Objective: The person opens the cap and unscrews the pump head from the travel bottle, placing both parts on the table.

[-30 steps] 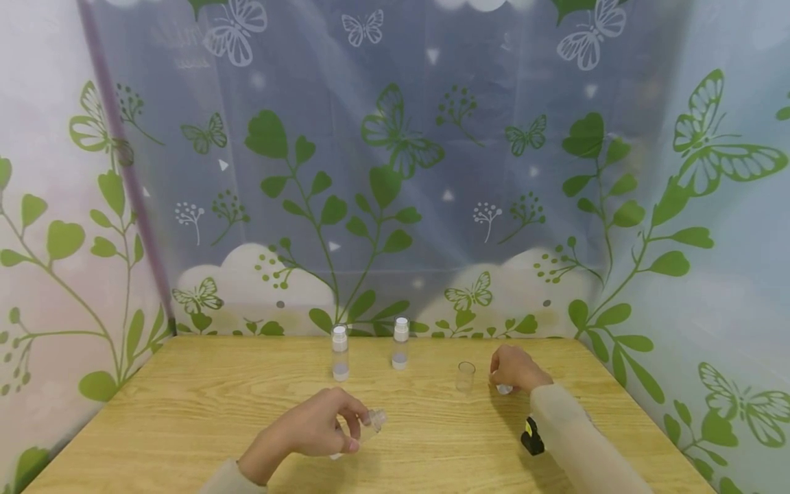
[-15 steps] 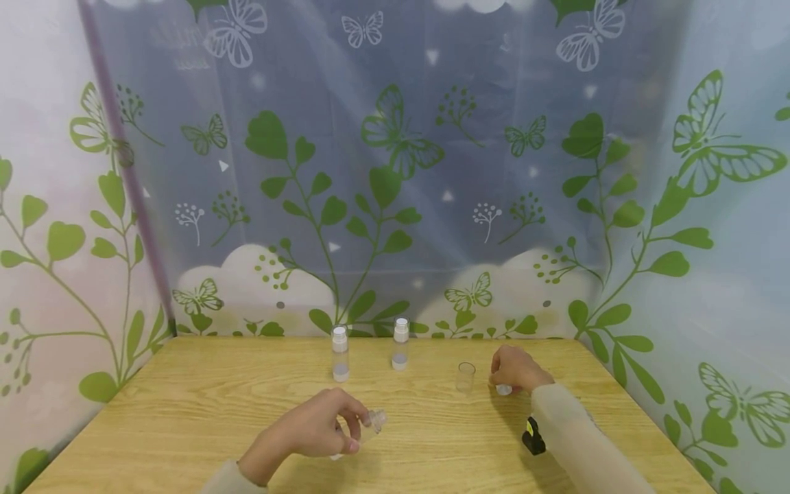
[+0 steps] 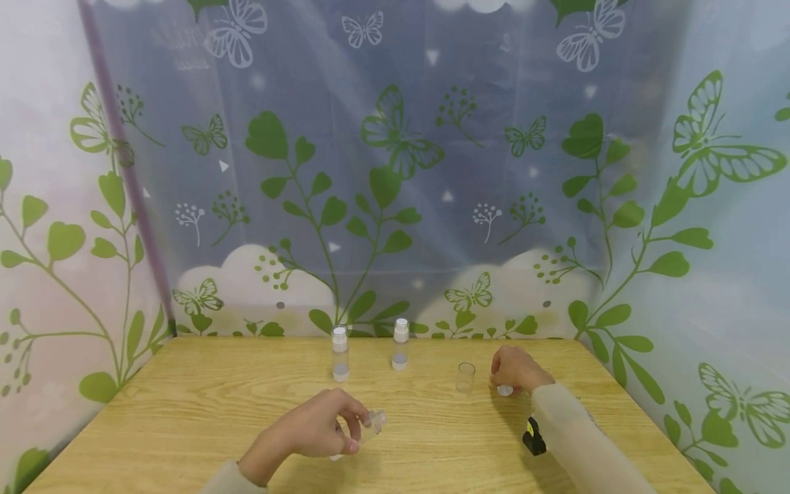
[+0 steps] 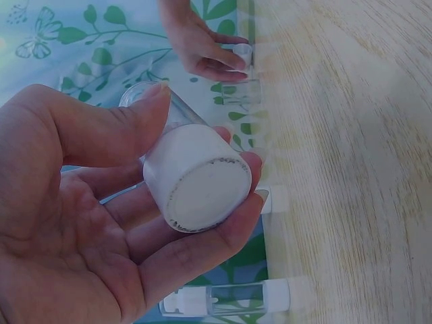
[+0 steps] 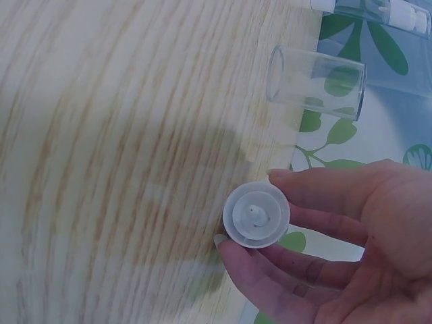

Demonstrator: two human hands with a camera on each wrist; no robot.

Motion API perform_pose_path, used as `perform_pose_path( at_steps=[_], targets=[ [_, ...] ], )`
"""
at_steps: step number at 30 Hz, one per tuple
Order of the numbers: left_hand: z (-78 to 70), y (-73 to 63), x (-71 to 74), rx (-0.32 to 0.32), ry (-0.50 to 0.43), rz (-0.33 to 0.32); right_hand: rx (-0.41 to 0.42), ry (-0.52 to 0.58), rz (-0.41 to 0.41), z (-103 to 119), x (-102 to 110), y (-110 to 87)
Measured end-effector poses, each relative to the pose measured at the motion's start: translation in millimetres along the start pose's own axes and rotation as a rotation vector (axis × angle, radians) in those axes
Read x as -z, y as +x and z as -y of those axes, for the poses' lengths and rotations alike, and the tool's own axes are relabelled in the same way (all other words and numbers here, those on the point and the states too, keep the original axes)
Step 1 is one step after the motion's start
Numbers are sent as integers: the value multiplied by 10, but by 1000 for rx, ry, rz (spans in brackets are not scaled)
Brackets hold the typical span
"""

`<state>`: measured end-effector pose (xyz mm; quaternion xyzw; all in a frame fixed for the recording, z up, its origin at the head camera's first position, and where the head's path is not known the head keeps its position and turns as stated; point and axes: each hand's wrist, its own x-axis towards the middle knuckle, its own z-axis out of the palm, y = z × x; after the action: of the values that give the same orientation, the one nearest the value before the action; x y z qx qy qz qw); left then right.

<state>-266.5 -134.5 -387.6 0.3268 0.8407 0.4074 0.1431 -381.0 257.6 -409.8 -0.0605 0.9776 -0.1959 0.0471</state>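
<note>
Left hand (image 3: 317,422) grips a partly hidden clear, white-based plastic bottle (image 4: 197,174); right hand (image 3: 518,368), at two o'clock, pinches a round white cap (image 5: 256,214).

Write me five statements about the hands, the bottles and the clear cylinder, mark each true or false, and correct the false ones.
1. The left hand holds a clear bottle with a white base. True.
2. The right hand holds nothing. False: it pinches a small round white part.
3. The two white-topped bottles stand upright on the table. True.
4. The clear cylinder lies on its side. False: it stands upright.
5. The clear cylinder stands nearer the right hand than the left. True.
</note>
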Motion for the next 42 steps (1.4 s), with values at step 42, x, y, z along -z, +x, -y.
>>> perform_pose_path(
  at_steps=[42],
  targets=[
    [-8, -5, 2, 19, -13, -4, 11, -3, 16, -33, 7, 15]
  ],
)
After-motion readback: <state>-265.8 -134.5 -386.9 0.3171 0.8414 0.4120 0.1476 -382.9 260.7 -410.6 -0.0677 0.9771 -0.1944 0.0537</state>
